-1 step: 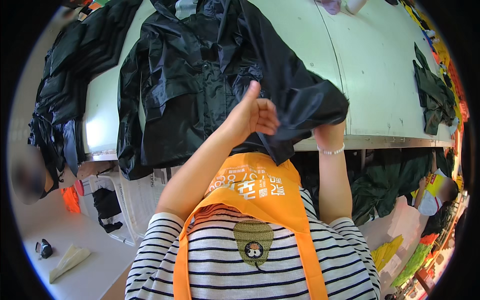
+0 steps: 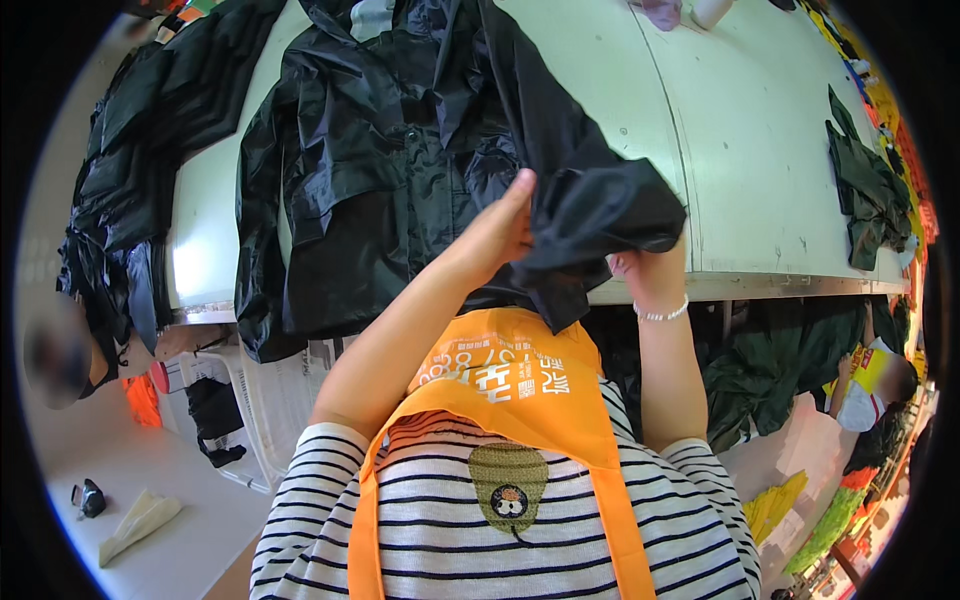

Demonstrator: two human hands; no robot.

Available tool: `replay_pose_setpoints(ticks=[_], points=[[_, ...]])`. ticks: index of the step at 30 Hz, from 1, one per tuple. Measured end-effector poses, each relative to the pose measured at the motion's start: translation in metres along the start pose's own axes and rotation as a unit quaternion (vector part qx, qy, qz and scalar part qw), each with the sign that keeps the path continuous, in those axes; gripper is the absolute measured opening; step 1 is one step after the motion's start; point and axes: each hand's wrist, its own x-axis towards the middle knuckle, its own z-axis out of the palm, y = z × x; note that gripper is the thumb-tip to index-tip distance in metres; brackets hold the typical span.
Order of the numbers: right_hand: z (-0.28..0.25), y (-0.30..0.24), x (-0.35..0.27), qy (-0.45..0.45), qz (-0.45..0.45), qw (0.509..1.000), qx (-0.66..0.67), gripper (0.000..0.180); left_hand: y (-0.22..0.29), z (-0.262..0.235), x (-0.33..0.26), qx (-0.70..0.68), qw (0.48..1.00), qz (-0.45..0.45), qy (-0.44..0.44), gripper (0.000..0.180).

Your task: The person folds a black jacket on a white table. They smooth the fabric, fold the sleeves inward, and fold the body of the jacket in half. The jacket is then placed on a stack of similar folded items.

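A shiny black jacket (image 2: 350,200) lies front up on the pale table, its hem hanging over the near edge. Its sleeve on the right is bunched and raised toward me. My right hand (image 2: 655,275), with a white bead bracelet on the wrist, grips this sleeve near its end; the cloth covers most of the fingers. Against the sleeve's left side is my left hand (image 2: 492,240), thumb stretched up and apart; its other fingers are mostly hidden behind the cloth.
A stack of folded black garments (image 2: 170,100) stands at the left of the table (image 2: 750,150). Another dark garment (image 2: 868,190) lies at the far right. Dark clothes (image 2: 770,370) hang below the edge, and a white plastic crate (image 2: 265,410) stands lower left. Another person (image 2: 880,375) is at the right.
My left hand has moved slightly right, its fingers passing behind the sleeve. The sleeve end has shifted a little left and down, and more of my right hand's fingers shows.
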Motion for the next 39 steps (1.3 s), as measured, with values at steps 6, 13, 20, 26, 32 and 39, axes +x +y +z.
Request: replay_pose_setpoints(ticks=[6, 13, 20, 26, 32, 39], points=[[-0.01, 0.034, -0.06, -0.031, 0.083, 0.995, 0.034, 0.032, 0.029, 0.011, 0.043, 0.049, 0.976, 0.183, 0.109, 0.036], [-0.042, 0.019, -0.052, 0.027, -0.226, 0.922, -0.313, 0.042, -0.005, 0.017, 0.052, 0.601, 0.656, 0.402, 0.218, 0.047], [-0.026, 0.011, -0.042, -0.049, -0.274, 0.875, -0.397, 0.018, 0.023, 0.018, 0.051, 0.3, 0.941, 0.084, 0.129, 0.037], [-0.07, -0.003, -0.023, 0.144, -0.428, 0.824, -0.342, 0.023, 0.013, -0.021, 0.047, -0.018, 0.998, 0.04, 0.037, 0.038], [-0.257, 0.001, 0.004, -0.11, 0.165, 0.772, -0.604, 0.078, 0.051, -0.157, -0.07, 0.161, 0.916, 0.155, 0.335, 0.041], [-0.468, -0.01, 0.181, 0.181, 0.051, 0.784, -0.592, 0.047, -0.067, -0.256, -0.159, 0.048, 0.883, -0.079, 0.46, 0.055]])
